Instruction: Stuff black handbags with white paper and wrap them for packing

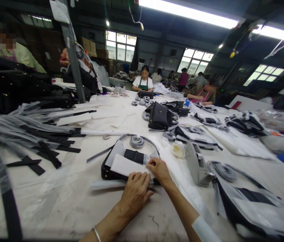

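A black handbag (pixel 106 168) lies on its side in front of me, with a folded white padding sheet (pixel 125 165) across it. My left hand (pixel 136 190) rests on the near edge of the bag and sheet, fingers stretched out and nearly flat. At the sheet's right end, my right hand (pixel 159 168) is closed in a pinch on the sheet's edge, where clear film also shows. A black flap or strap piece (pixel 133 156) shows beyond the sheet. On the bag's far side sits a coiled wrapped strap (pixel 137 142). Thin white wrapping (pixel 109 184) sticks out beneath the bag.
Film-wrapped black straps (pixel 48 134) are heaped at left. To the right stand a grey tape dispenser (pixel 197 164), a small plastic tub (pixel 178 149) and another wrapped bag (pixel 247 205). A black bag (pixel 159 116) stands farther back. Co-workers (pixel 144 81) sit around the table (pixel 81 195).
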The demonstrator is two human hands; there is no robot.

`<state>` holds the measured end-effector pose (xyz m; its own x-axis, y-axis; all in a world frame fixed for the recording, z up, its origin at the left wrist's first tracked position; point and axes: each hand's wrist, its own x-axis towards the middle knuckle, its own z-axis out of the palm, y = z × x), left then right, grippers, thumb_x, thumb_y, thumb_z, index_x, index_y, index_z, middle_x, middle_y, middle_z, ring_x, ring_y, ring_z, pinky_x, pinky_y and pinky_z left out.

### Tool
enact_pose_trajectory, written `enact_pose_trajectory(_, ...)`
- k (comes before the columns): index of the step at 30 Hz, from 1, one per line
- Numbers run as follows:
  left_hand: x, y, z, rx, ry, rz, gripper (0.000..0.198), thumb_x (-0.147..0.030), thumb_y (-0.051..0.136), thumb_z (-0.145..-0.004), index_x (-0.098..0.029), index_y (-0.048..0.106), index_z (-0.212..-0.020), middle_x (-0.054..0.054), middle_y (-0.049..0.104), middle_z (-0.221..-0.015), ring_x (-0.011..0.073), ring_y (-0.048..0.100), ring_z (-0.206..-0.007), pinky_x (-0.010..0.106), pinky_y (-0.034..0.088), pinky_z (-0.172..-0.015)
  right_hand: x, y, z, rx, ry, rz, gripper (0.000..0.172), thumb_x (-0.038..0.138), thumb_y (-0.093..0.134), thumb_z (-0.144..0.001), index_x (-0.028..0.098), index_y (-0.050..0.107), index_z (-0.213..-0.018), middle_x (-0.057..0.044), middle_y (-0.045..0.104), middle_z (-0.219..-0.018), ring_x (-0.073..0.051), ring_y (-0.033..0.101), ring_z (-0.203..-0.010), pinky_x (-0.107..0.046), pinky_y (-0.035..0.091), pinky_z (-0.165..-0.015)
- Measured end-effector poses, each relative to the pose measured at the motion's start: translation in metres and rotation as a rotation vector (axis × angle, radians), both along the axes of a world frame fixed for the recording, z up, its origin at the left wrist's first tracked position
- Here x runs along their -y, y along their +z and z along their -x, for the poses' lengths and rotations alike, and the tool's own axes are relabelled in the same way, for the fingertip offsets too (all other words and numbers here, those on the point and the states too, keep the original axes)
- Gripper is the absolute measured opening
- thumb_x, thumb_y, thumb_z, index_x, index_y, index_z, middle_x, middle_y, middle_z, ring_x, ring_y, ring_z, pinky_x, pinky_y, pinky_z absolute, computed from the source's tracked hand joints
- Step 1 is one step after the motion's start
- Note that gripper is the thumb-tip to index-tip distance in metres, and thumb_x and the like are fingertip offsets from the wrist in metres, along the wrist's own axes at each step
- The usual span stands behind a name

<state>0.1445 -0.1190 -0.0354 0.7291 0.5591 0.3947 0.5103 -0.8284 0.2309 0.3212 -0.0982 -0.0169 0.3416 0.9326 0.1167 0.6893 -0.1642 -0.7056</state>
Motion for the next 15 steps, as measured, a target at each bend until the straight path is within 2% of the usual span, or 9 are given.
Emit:
enact_pose_trajectory(2,0.000,-0.001,-0.002,0.000,0.018,-0.006,0.055,-0.038,0.074,-0.086,-0.018,0.051,-0.132,0.009,0.062,-0.128,0.0279,0.056,-0.110,0.046,0.041,-0.097,0.005,0.012,-0.006,0.001,-0.028,-0.031,0.005,0.027,0.065,-0.069,0.023,0.068,-0.071,0.001,0.067,-0.066,-0.019,0.062,-0.065,-0.029,0.045,-0.066)
enact_pose_trajectory(5,-0.001,-0.002,-0.002,0.012,0.020,-0.019,0.051,-0.035,0.075,-0.085,-0.021,0.053,-0.129,0.006,0.063,-0.125,0.0265,0.057,-0.109,0.044,0.043,-0.095,0.029,0.035,-0.036,-0.002,-0.109,-0.110,0.022,0.040,0.060,-0.076,0.023,0.070,-0.086,-0.002,0.072,-0.079,-0.021,0.066,-0.075,-0.032,0.049,-0.073)
enact_pose_trajectory(7,-0.002,-0.003,0.000,0.023,0.020,-0.032,0.050,-0.033,0.075,-0.085,-0.022,0.054,-0.129,0.006,0.063,-0.126,0.0265,0.057,-0.109,0.044,0.043,-0.095,0.057,0.051,-0.075,0.009,-0.240,-0.165,0.035,0.051,0.056,-0.078,0.022,0.070,-0.093,-0.006,0.074,-0.089,-0.025,0.068,-0.083,-0.035,0.050,-0.078)
enact_pose_trajectory(9,-0.002,-0.004,0.000,0.029,0.018,-0.040,0.048,-0.030,0.073,-0.086,-0.021,0.054,-0.129,0.006,0.063,-0.126,0.0268,0.057,-0.110,0.044,0.043,-0.096,0.087,0.062,-0.121,0.065,-0.477,-0.222,0.045,0.059,0.057,-0.073,0.022,0.071,-0.093,-0.009,0.075,-0.091,-0.028,0.068,-0.087,-0.038,0.050,-0.080)
enact_pose_trajectory(11,-0.003,-0.005,0.000,0.035,0.010,-0.051,0.045,-0.026,0.071,-0.087,-0.021,0.055,-0.129,0.006,0.064,-0.126,0.0266,0.057,-0.111,0.044,0.043,-0.097,0.114,0.067,-0.163,0.131,-0.596,-0.172,0.052,0.063,0.055,-0.071,0.020,0.071,-0.096,-0.011,0.075,-0.092,-0.031,0.068,-0.089,-0.040,0.050,-0.080)
enact_pose_trajectory(13,-0.004,-0.007,0.000,0.040,0.012,-0.078,0.042,-0.021,0.068,-0.087,-0.021,0.056,-0.128,0.007,0.065,-0.125,0.0267,0.058,-0.111,0.044,0.044,-0.096,0.131,0.067,-0.193,0.173,-0.594,-0.081,0.050,0.060,0.053,-0.071,0.018,0.072,-0.092,-0.013,0.075,-0.089,-0.031,0.068,-0.088,-0.040,0.051,-0.078)
enact_pose_trajectory(15,-0.005,-0.009,0.000,0.052,0.021,-0.116,0.041,-0.017,0.065,-0.086,-0.021,0.057,-0.126,0.007,0.065,-0.123,0.0271,0.058,-0.110,0.045,0.044,-0.095,0.136,0.063,-0.208,0.182,-0.532,-0.009,0.044,0.057,0.050,-0.073,0.019,0.072,-0.081,-0.011,0.074,-0.079,-0.029,0.069,-0.079,-0.038,0.052,-0.072)
